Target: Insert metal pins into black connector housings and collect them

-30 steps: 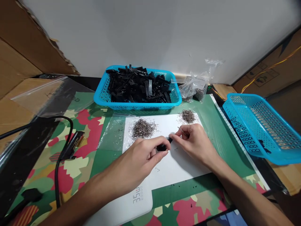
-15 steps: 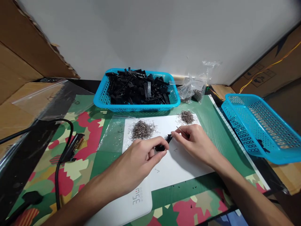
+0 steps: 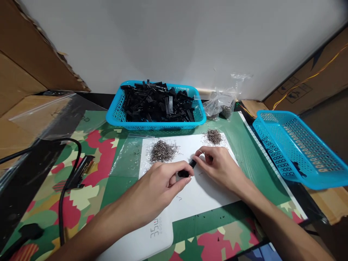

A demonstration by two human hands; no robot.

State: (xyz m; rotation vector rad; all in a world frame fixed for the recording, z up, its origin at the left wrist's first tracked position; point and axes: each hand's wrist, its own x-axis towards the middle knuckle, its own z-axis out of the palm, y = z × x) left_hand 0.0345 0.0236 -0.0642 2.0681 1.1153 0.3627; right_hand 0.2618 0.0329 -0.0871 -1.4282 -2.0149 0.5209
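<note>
My left hand (image 3: 163, 186) is closed, thumb and index finger pinching a small black plastic part (image 3: 184, 174) above the white paper. My right hand (image 3: 219, 163) is closed around a thin metal tool (image 3: 200, 151), whose kind I cannot make out. Its fingertips meet the far end of the black part and hide whatever is between them. Beyond the left hand lies a heap of small bent metal pieces (image 3: 163, 150); a smaller heap of metal pieces (image 3: 214, 136) is behind the right hand. A few loose pieces lie on the white paper (image 3: 201, 197) near both hands.
A blue basket (image 3: 163, 125) full of black plastic parts stands at the back, beside clear bags (image 3: 221, 105) of metal pieces. Another blue basket (image 3: 288, 141) on the right holds a few black pieces. A white power bank (image 3: 144, 239) lies under my left forearm; a black cable (image 3: 62, 203) runs at left.
My right fingertips have come slightly closer to the end of the black part. The left hand keeps its pinch. The whole view has shifted a little.
</note>
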